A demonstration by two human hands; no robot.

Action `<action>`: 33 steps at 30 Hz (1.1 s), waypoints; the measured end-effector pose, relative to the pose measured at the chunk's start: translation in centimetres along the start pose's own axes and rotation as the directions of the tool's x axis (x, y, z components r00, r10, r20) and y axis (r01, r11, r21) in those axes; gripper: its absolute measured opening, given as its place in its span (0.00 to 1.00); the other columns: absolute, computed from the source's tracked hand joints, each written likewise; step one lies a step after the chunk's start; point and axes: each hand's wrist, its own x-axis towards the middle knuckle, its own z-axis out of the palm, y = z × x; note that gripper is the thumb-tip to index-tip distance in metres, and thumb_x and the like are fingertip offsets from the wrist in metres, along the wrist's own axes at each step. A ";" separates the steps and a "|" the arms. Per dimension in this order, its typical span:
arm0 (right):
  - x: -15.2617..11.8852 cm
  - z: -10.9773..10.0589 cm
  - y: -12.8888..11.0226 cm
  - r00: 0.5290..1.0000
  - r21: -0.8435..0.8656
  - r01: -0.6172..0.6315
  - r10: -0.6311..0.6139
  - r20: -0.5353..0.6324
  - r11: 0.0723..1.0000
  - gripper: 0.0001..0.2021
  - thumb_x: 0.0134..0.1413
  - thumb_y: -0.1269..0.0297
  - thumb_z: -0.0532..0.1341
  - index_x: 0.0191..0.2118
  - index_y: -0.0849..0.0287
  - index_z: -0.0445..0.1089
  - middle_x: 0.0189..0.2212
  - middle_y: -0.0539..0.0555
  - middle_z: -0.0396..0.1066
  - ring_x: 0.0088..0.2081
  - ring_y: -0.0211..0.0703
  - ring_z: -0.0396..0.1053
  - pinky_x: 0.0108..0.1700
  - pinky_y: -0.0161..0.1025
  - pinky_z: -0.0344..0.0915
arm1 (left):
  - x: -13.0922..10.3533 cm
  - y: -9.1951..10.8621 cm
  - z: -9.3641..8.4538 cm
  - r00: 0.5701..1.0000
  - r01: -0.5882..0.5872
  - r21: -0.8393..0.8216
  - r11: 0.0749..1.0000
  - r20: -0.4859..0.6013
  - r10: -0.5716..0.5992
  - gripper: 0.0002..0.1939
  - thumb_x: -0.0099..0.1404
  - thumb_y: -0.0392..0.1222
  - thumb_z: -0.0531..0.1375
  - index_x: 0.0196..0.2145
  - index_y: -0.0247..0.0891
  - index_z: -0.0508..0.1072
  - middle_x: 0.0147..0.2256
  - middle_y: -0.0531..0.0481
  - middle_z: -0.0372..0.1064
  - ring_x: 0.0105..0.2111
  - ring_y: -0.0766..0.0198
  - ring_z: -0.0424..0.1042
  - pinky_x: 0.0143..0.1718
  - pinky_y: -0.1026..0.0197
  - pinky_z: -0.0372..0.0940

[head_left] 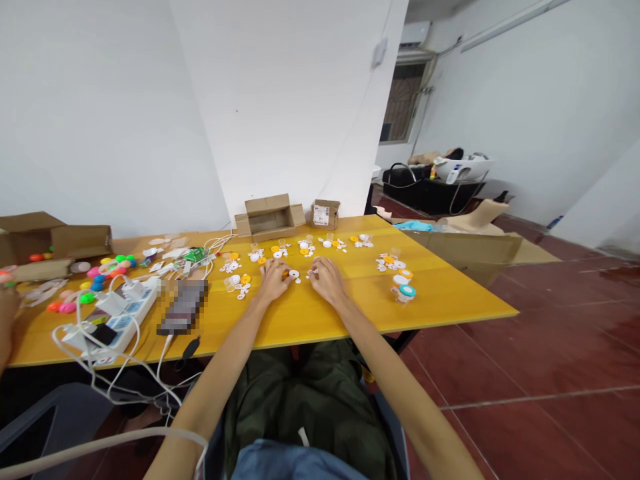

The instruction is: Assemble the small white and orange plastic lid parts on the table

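Observation:
My left hand (275, 279) rests at the middle of the yellow table with its fingers curled together. A bit of orange shows at its fingertips, too small to name. Just right of them is a white disc (294, 274) with small white pieces by it. Across from it, my right hand (327, 280) has bent fingers closed around small white bits, mostly hidden. Around both hands lie groups of white discs, orange rings and see-through cups, such as the orange ring (245, 279) on the left. At the right stands a cup with a turquoise-rimmed lid (407, 291).
Cardboard boxes (271, 219) stand against the wall. Left on the table (320, 313) are a power strip (125, 320) with tangled white cables, a phone (184, 305) and colourful balls (107, 270). Another person's arm (6, 320) shows at the far left. A large carton (450, 253) stands beyond the right edge.

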 end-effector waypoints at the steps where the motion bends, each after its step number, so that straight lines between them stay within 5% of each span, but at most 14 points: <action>1: -0.1 -0.1 0.0 1.000 -0.021 0.006 -0.006 0.000 1.000 0.07 0.58 0.72 0.56 0.34 0.55 0.71 0.40 0.58 0.74 0.44 0.49 0.71 0.49 0.44 0.67 | -0.1 0.1 0.0 1.000 -0.005 0.006 1.000 0.011 0.005 0.05 0.63 0.42 0.64 0.37 0.44 0.80 0.47 0.45 0.72 0.54 0.47 0.62 0.54 0.45 0.57; 13: -0.9 -0.2 0.5 0.979 -0.240 0.155 -0.116 0.166 0.958 0.13 0.59 0.73 0.55 0.45 0.57 0.74 0.46 0.61 0.75 0.51 0.50 0.70 0.53 0.44 0.67 | -0.3 -0.1 0.2 0.994 -0.108 0.041 0.993 0.032 0.107 0.12 0.64 0.37 0.61 0.45 0.47 0.77 0.51 0.45 0.69 0.56 0.49 0.60 0.56 0.46 0.57; 26: -0.7 1.2 1.6 0.985 -0.044 0.137 -0.131 0.114 0.990 0.13 0.58 0.75 0.56 0.41 0.55 0.76 0.44 0.60 0.74 0.49 0.50 0.71 0.51 0.45 0.69 | -0.3 0.5 -0.4 0.989 -0.129 -0.001 0.992 0.070 0.129 0.08 0.66 0.36 0.59 0.35 0.45 0.78 0.36 0.47 0.72 0.46 0.51 0.66 0.51 0.50 0.59; 33: -0.7 1.3 1.5 0.987 -0.006 0.130 -0.129 0.098 0.992 0.10 0.59 0.73 0.57 0.39 0.54 0.75 0.44 0.59 0.74 0.49 0.50 0.70 0.52 0.45 0.68 | -0.4 0.7 -0.3 0.976 -0.186 -0.048 0.981 0.104 0.190 0.09 0.68 0.38 0.57 0.37 0.45 0.78 0.36 0.48 0.76 0.44 0.54 0.67 0.50 0.51 0.59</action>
